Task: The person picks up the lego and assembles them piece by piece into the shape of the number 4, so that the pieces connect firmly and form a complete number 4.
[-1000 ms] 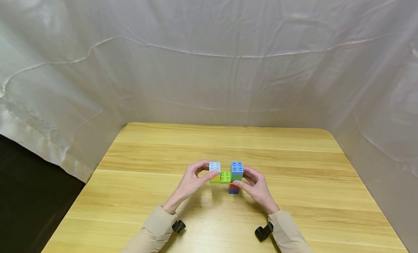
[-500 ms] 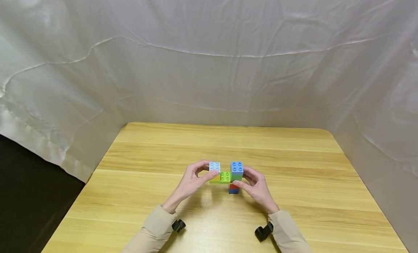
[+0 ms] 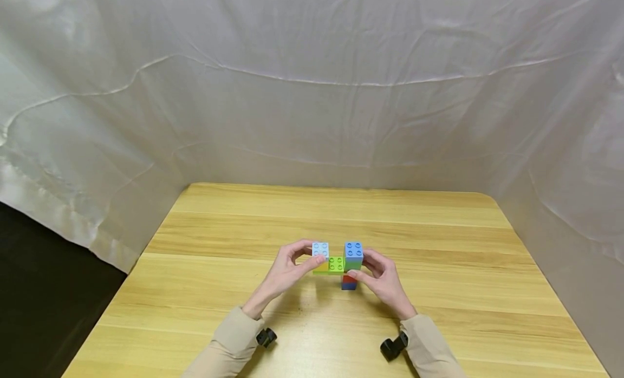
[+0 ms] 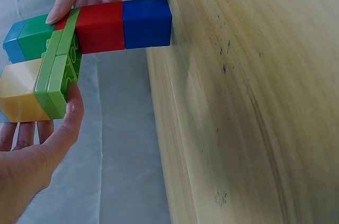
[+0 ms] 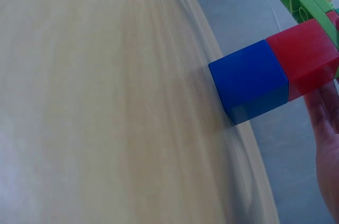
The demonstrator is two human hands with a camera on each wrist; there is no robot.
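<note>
Both hands hold one structure of toy building bricks upright at the middle of the table. A dark blue brick (image 3: 349, 286) is its foot, at or just above the tabletop, under a red brick (image 4: 100, 27). Two stacked lime green plates (image 4: 55, 70) reach out to the left above them. On their left end sit a yellow brick (image 4: 24, 86) and a light blue brick (image 3: 320, 248), gripped by the left hand (image 3: 285, 269) between thumb and fingers. The right hand (image 3: 385, 280) pinches the right column, where a green brick (image 4: 37, 33) carries a blue brick (image 3: 353, 249).
The wooden table (image 3: 219, 237) spreads out around the hands. Pale grey cloth (image 3: 312, 118) hangs behind and at both sides. A black device is strapped at each wrist, by beige sleeves (image 3: 234, 334). Dark ground (image 3: 39, 291) shows beyond the table at the left.
</note>
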